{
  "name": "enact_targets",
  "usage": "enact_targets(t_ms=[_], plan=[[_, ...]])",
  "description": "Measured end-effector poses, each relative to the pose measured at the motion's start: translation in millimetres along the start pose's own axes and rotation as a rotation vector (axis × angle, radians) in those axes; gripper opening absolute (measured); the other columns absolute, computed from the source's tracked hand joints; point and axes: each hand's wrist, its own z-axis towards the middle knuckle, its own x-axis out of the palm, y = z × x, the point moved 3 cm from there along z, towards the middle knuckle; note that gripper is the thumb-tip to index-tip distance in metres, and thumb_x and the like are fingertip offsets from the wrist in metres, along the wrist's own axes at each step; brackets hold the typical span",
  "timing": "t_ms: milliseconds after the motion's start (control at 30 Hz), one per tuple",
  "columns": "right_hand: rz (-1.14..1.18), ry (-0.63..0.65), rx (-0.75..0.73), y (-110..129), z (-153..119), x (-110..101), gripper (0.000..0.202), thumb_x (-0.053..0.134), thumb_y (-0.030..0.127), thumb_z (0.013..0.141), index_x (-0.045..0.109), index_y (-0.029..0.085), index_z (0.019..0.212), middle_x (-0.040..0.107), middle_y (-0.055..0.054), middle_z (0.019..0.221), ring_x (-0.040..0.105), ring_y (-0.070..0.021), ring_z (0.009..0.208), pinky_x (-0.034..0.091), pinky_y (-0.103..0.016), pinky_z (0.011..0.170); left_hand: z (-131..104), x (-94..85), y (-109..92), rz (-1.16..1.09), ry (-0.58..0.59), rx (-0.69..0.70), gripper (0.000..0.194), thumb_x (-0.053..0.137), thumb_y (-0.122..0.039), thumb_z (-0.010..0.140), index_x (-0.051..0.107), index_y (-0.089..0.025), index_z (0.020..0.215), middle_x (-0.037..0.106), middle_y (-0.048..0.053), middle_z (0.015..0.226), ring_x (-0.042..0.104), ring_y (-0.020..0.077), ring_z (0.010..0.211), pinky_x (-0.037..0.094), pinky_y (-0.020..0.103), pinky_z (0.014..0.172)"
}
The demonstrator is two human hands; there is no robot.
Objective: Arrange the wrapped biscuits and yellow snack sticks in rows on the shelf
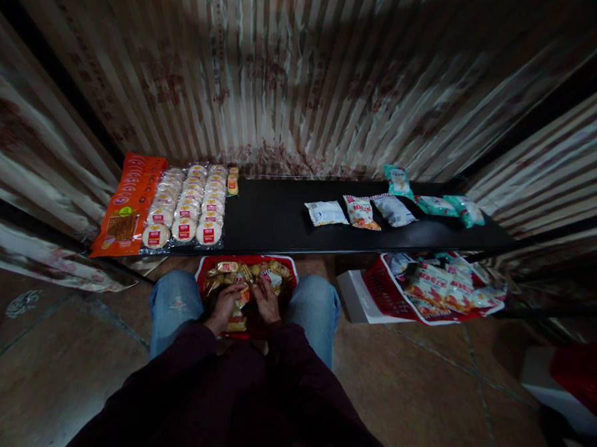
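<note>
Between my knees is a red basket (pixel 294 277) with a pale rim, filled with small wrapped snacks in yellowish, clear and red-white wrappers. My left hand (pixel 227 304) reaches in, its fingers closed over a small orange and white snack packet (pixel 244 297). Close beside it, my right hand (pixel 267 302) lies over the packets with its fingers stretched forward. A white and red packet (pixel 274 279) sits just beyond those fingertips. Dim light and small size hide the exact finger contact.
A black shelf (pixel 269 212) spans the front. On its left are a large orange bag (pixel 129 204), rows of round wrapped crackers (pixel 185 207) and small yellow packets (pixel 233 181). White bags (pixel 326 213) and green bags (pixel 435 205) lie right, above another red basket (pixel 382 288) of bags.
</note>
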Motion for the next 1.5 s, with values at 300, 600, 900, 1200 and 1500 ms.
enact_targets(t_ms=[300,600,900,1200,1500], plan=[[-0.008,0.057,0.086,-10,-2,4,0.042,0.05,0.043,0.081,0.065,0.017,0.11,0.071,-0.006,0.089,0.067,-0.019,0.077,0.057,-0.035,0.075,4,3.9,-8,-0.175,0.055,-0.024,0.026,0.067,-0.028,0.056,0.07,-0.014,0.078,0.073,0.009,0.083,0.067,0.0254,0.091,0.051,0.034,0.078],[0.144,-0.013,0.224,-12,-3,6,0.038,0.053,0.051,0.074,0.064,0.019,0.09,0.063,-0.002,0.071,0.055,-0.0139,0.049,0.051,-0.028,0.045,14,-2.4,-1,-0.404,-0.032,-0.137,0.014,0.053,-0.028,0.074,0.059,-0.018,0.081,0.068,0.007,0.08,0.067,0.0177,0.081,0.053,0.03,0.077],[0.028,-0.022,0.113,-4,-5,3,0.027,0.052,0.045,0.075,0.062,0.02,0.074,0.064,0.0,0.07,0.059,-0.0155,0.066,0.053,-0.031,0.067,14,9.0,-4,-0.345,0.009,-0.05,0.022,0.058,-0.018,0.069,0.057,-0.018,0.091,0.068,0.004,0.084,0.066,0.0142,0.081,0.05,0.026,0.078],[0.188,0.026,0.064,2,-6,5,0.025,0.06,0.046,0.07,0.061,0.021,0.069,0.064,0.001,0.07,0.058,-0.016,0.07,0.049,-0.03,0.074,18,10.3,2,-0.378,-0.101,-0.005,0.033,0.069,-0.019,0.056,0.06,-0.016,0.087,0.064,-0.002,0.068,0.062,0.0117,0.064,0.044,0.023,0.064],[0.433,0.105,0.248,2,-7,9,0.03,0.069,0.05,0.062,0.059,0.024,0.07,0.062,0.002,0.064,0.057,-0.0167,0.06,0.048,-0.03,0.06,16,11.6,2,-0.466,-0.141,-0.051,0.033,0.072,-0.014,0.055,0.06,-0.017,0.085,0.066,0.0,0.07,0.061,0.0113,0.063,0.043,0.022,0.062]])
